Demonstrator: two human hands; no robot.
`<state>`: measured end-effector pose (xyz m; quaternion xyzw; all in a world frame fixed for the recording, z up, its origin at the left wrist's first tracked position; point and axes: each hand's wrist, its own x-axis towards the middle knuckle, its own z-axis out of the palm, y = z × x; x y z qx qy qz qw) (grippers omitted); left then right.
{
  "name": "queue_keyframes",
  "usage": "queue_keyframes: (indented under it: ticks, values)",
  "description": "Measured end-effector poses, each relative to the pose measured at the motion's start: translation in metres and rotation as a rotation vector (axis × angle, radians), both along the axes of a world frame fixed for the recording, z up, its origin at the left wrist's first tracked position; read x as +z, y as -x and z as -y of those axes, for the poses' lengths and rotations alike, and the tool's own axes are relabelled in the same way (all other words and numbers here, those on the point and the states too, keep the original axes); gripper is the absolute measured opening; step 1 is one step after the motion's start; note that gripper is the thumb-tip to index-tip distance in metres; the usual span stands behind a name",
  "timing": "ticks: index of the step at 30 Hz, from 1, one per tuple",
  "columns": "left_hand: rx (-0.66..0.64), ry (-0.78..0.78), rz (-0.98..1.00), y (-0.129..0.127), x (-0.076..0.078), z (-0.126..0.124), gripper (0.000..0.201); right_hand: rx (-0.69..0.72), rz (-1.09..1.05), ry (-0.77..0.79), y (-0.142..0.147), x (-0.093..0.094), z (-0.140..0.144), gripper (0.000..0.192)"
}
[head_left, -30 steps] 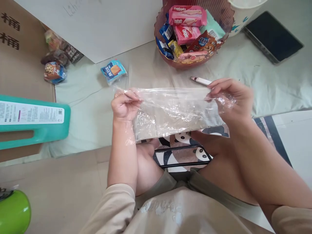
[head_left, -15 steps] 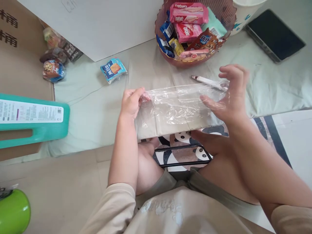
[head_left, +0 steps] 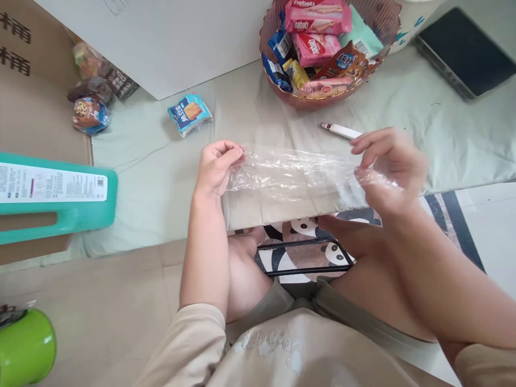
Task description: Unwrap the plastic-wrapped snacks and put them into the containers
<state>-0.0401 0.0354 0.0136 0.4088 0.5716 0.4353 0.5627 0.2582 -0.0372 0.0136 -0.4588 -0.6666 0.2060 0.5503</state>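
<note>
Clear plastic bag [head_left: 294,180] is now bunched narrower between both hands over the pale cloth [head_left: 153,177], left hand [head_left: 215,169] pinching its left end, right hand [head_left: 389,166] regripping the right end after half a second open, so the flattening looks resumed.

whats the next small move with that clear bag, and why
Probably rub the top edge apart to open the mouth. The left hand pinches one end of the clear bag and the right hand grips the other; it is stretched flat between them, its layers seemingly stuck together. The snack bowl sits just beyond.
</note>
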Motion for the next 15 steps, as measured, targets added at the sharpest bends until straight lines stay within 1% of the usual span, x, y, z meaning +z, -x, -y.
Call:
queue_keyframes:
  ticks: [1, 3, 5, 6, 8, 10, 12, 14, 15]
  values:
    - [-0.007, 0.015, 0.019, 0.001, 0.0, 0.0, 0.01, 0.077, 0.06, 0.004, 0.0, 0.001, 0.001, 0.015]
    - [-0.027, 0.021, 0.035, 0.003, -0.001, 0.0, 0.02, 0.223, 0.211, 0.009, -0.001, 0.002, 0.002, 0.01]
    - [-0.033, 0.018, 0.036, 0.005, -0.003, -0.001, 0.028, 0.339, 0.373, 0.045, -0.001, 0.002, 0.003, 0.005]
    - [-0.024, 0.02, 0.034, 0.006, -0.004, -0.002, 0.031, 0.388, 0.442, 0.075, -0.001, 0.002, 0.003, 0.005]
    - [0.004, 0.03, 0.021, 0.008, -0.005, -0.003, 0.036, 0.457, 0.566, 0.184, -0.001, 0.001, 0.005, 0.01]
    - [0.016, 0.037, -0.002, 0.01, -0.005, -0.003, 0.037, 0.493, 0.641, 0.294, -0.003, 0.0, 0.006, 0.016]
    - [-0.008, 0.047, -0.026, 0.011, -0.006, -0.003, 0.037, 0.493, 0.643, 0.36, -0.006, -0.002, 0.006, 0.022]
    - [-0.046, 0.068, -0.057, 0.012, -0.006, -0.001, 0.041, 0.416, 0.592, 0.376, -0.008, -0.004, 0.006, 0.034]
    - [-0.064, 0.08, -0.079, 0.012, -0.006, 0.0, 0.044, 0.34, 0.569, 0.375, -0.008, -0.006, 0.005, 0.039]
